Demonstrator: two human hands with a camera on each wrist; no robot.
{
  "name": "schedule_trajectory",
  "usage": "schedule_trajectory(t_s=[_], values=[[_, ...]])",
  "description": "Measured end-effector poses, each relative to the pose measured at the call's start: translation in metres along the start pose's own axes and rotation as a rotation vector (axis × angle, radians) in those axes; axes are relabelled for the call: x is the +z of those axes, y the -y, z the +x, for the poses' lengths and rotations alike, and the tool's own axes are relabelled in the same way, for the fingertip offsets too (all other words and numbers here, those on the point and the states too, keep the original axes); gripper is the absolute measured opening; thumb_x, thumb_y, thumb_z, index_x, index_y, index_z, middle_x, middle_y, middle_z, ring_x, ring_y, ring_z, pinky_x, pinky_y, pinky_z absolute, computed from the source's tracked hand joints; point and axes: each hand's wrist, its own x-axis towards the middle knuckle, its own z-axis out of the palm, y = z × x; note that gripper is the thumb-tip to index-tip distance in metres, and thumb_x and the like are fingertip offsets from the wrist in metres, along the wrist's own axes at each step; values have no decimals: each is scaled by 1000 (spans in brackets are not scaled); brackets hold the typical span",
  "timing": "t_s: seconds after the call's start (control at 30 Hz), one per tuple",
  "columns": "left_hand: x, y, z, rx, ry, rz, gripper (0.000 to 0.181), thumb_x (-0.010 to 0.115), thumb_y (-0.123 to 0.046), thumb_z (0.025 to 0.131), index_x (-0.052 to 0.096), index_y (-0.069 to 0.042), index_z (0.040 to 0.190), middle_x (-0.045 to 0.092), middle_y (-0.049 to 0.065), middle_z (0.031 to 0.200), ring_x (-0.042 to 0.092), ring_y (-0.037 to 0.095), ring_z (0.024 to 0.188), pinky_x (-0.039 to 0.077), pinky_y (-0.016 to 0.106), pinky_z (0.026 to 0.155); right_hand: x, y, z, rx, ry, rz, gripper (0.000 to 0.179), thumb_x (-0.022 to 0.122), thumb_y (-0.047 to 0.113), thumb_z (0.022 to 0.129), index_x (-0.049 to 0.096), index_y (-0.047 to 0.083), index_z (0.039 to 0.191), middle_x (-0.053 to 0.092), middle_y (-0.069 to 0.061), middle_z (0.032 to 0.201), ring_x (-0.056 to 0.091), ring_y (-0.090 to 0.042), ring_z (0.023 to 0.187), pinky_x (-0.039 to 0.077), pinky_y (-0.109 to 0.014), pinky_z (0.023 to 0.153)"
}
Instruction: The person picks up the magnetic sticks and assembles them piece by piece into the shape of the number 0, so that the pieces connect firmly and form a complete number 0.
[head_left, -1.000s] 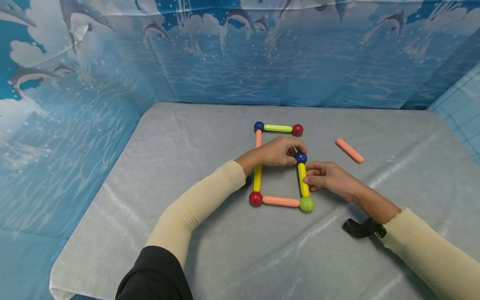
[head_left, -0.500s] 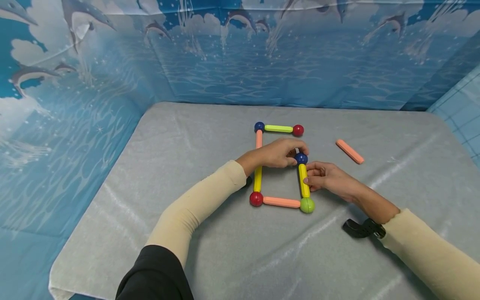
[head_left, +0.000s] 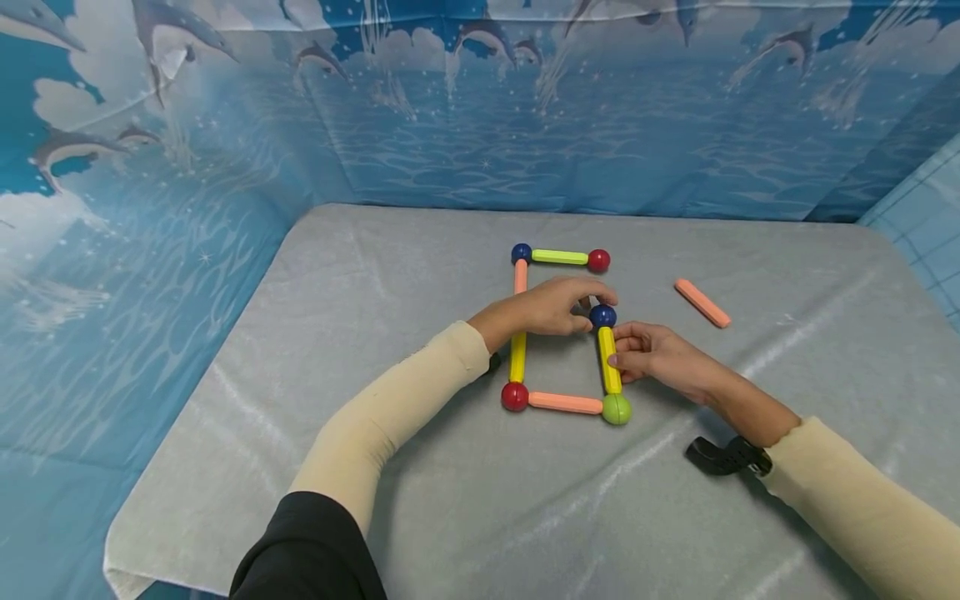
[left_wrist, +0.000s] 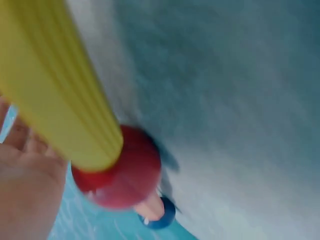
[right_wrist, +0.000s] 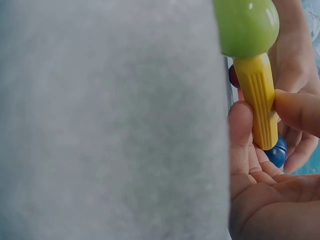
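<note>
My left hand [head_left: 561, 305] has its thumb and forefinger around a blue ball [head_left: 603, 316] at the far end of a yellow rod [head_left: 610, 360]. Lower down, my right hand [head_left: 660, 357] pinches that rod between thumb and fingers. A green ball [head_left: 617, 409] caps its near end, joined by an orange rod [head_left: 566, 403] to a red ball [head_left: 515, 397]. Another yellow rod [left_wrist: 60, 80] meets a second red ball [left_wrist: 131, 172] in the left wrist view; my left wrist hides this joint from the head view. In the right wrist view the blue ball [right_wrist: 276, 152] shows beyond the gripped rod.
At the back, a lime rod [head_left: 560, 257] links a blue ball [head_left: 521, 254] to another red ball [head_left: 598, 261]. A loose orange rod [head_left: 702, 302] lies to the right on the grey cloth [head_left: 465, 517]. A dolphin-print curtain [head_left: 480, 125] rises behind.
</note>
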Motion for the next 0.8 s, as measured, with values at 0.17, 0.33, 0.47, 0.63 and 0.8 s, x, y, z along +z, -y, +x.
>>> schedule_trajectory(t_s=[0.17,0.33,0.47,0.63,0.8], values=[[-13,6,-14,-75,-80,94,41,60,-17,98,55,-15,139,52,0,146,52,17,131,42,30,112,0,1,0,3,-9,-11,59,60,21,99,34,-8,145,58,-9,110,61,-8,89,58,-24,82],[-24,17,-37,-150,-196,144,33,60,-21,98,62,-12,130,60,3,133,55,22,123,45,35,108,2,1,0,25,-27,-33,62,61,22,99,34,-7,146,60,-8,111,62,-9,89,58,-25,83],[-27,27,-54,-171,-234,131,29,58,-16,98,65,-9,125,63,7,124,57,24,106,49,35,96,2,2,-2,40,-51,-61,62,61,22,98,34,-7,146,61,-10,113,64,-10,89,59,-27,82],[-24,34,-67,-189,-227,146,23,58,-17,99,70,-10,117,64,5,121,56,20,106,49,34,97,5,3,-5,59,-77,-94,63,62,22,98,34,-7,146,62,-14,116,65,-11,90,59,-27,82],[-19,35,-73,-222,-217,139,21,61,-20,98,71,-12,114,61,4,110,54,19,98,49,32,86,7,4,-6,87,-104,-120,64,63,22,97,35,-7,147,64,-17,118,66,-11,89,59,-28,83]])
